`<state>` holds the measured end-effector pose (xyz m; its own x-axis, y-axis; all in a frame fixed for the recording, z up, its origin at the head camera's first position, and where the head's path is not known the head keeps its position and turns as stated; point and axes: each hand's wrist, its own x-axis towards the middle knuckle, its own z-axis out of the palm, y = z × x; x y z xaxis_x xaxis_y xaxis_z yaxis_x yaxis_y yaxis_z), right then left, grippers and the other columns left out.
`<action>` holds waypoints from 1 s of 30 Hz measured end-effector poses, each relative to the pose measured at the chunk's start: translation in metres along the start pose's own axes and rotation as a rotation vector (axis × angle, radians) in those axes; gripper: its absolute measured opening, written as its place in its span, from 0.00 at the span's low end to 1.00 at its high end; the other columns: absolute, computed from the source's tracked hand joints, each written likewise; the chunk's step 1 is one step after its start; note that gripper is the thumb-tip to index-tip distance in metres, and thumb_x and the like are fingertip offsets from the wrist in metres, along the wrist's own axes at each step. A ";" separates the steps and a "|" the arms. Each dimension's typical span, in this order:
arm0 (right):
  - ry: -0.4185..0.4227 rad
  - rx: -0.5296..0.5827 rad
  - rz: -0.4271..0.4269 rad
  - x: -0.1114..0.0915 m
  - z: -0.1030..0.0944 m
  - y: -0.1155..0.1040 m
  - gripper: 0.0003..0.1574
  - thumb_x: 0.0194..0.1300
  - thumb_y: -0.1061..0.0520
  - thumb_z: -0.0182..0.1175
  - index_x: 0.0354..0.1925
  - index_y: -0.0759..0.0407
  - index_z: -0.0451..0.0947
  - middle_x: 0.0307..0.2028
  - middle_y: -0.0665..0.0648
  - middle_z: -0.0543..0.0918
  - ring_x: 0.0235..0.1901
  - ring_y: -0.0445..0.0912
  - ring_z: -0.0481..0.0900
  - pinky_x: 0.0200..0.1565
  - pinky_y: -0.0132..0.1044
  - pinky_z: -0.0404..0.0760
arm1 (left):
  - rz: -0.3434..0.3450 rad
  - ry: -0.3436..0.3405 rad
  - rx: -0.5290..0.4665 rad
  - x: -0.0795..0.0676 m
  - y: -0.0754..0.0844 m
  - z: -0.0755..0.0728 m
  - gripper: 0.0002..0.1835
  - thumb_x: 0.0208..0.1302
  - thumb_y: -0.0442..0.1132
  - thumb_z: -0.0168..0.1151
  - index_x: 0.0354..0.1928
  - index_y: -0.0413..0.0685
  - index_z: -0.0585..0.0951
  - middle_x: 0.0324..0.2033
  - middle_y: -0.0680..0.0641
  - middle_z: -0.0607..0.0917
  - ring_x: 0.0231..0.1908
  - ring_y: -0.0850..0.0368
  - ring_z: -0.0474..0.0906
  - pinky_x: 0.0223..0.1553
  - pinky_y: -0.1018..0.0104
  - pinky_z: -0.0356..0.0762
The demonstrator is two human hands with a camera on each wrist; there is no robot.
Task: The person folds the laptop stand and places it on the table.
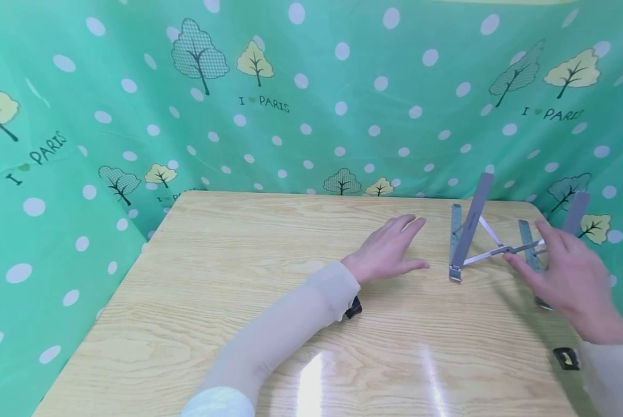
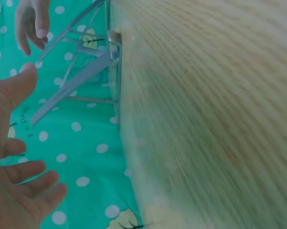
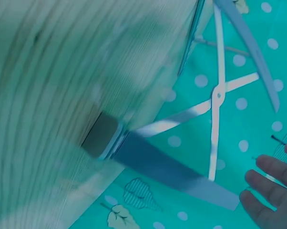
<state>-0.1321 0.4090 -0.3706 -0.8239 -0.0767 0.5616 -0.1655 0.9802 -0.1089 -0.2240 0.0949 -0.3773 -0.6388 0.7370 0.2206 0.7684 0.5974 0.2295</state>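
An unfolded grey metal laptop stand (image 1: 472,223) stands on the right part of the table, its two arms raised and crossed bars joining them. My left hand (image 1: 389,248) hovers to the left of the stand, fingers spread and holding nothing. In the left wrist view, the same hand (image 2: 15,191) has its palm turned toward the stand (image 2: 74,86). Beside the stand's right arm is my right hand (image 1: 572,275), which covers part of it in the head view. The right wrist view shows its loosely bent fingers (image 3: 265,191) near the tip of one arm (image 3: 181,174).
The light wood table (image 1: 238,260) reaches back to a green dotted curtain (image 1: 301,139), which also runs along the left side. Dark wrist-camera pieces (image 1: 567,358) show at both sleeves. The stand is close to the table's right edge.
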 end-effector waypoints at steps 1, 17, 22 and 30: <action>0.001 -0.003 0.010 0.000 -0.001 0.002 0.60 0.46 0.39 0.72 0.71 0.59 0.59 0.48 0.79 0.74 0.42 0.72 0.72 0.33 0.65 0.69 | 0.000 0.002 -0.002 0.003 0.001 0.002 0.48 0.60 0.68 0.54 0.75 0.52 0.51 0.71 0.45 0.58 0.69 0.53 0.56 0.68 0.64 0.56; -0.199 -0.006 0.238 0.004 -0.007 0.034 0.57 0.62 0.36 0.58 0.73 0.65 0.47 0.57 0.82 0.63 0.50 0.75 0.62 0.40 0.71 0.64 | -0.059 0.011 -0.130 0.046 0.008 0.021 0.41 0.63 0.60 0.57 0.74 0.59 0.54 0.64 0.52 0.67 0.60 0.61 0.66 0.59 0.70 0.68; -0.205 -0.001 0.265 0.001 -0.006 0.043 0.56 0.63 0.36 0.58 0.73 0.66 0.46 0.61 0.80 0.60 0.55 0.74 0.60 0.46 0.73 0.63 | -0.089 0.008 -0.224 0.059 0.017 0.025 0.40 0.63 0.58 0.59 0.74 0.63 0.55 0.63 0.55 0.69 0.59 0.64 0.67 0.59 0.72 0.67; -0.173 0.012 0.297 0.001 -0.003 0.051 0.52 0.64 0.38 0.57 0.72 0.64 0.49 0.61 0.78 0.61 0.55 0.73 0.60 0.43 0.72 0.64 | -0.133 -0.001 -0.282 0.075 0.027 0.034 0.39 0.62 0.55 0.62 0.72 0.65 0.58 0.56 0.57 0.72 0.52 0.67 0.71 0.52 0.77 0.71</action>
<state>-0.1393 0.4598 -0.3732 -0.9166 0.1811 0.3566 0.0900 0.9621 -0.2573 -0.2496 0.1769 -0.3872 -0.7332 0.6583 0.1704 0.6371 0.5775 0.5105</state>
